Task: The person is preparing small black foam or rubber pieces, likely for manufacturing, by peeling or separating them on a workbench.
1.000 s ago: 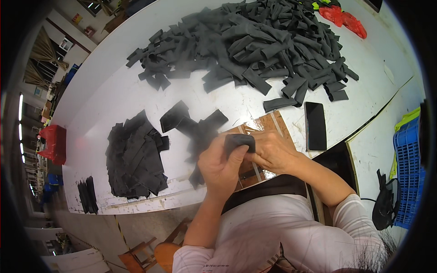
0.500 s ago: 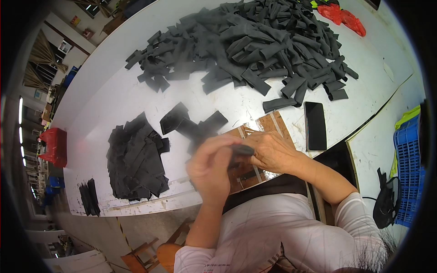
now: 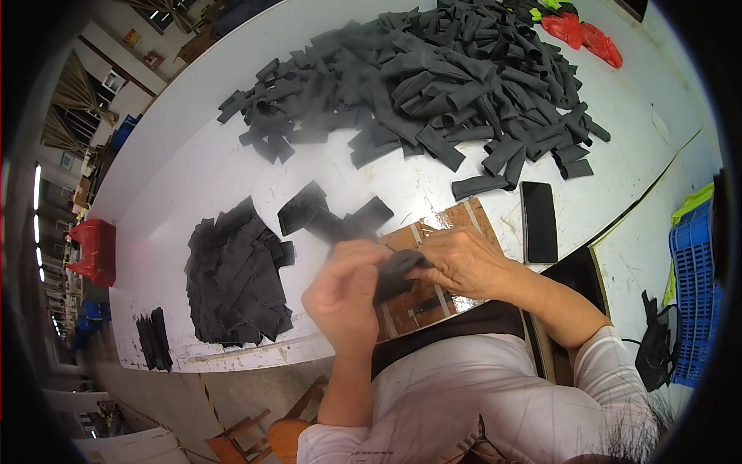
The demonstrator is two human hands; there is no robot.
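A piece of black fabric [image 3: 396,272] is stretched between my hands, above a brown wooden board [image 3: 479,220] with pale strips across it. My left hand [image 3: 340,286], slightly blurred, is closed on the fabric's left side. From the right, my right hand [image 3: 466,261] has its fingers bent and pinched on the other end; its fingertips are partly hidden. Just beyond my left hand lie a few loose black fabric pieces [image 3: 309,207]. Further left rests a flat stack of black fabric pieces [image 3: 239,274].
A big heap of dark fabric tubes [image 3: 433,85] covers the far side of the white table [image 3: 170,170]. Right of the board lies a phone [image 3: 539,223]. Red bags [image 3: 581,37] sit far right, another red bag [image 3: 93,251] far left. A blue crate [image 3: 692,286] stands at right.
My left hand has shifted a little left and downward, and more of the black fabric shows between my hands. My right hand stays at the board, nearly in place.
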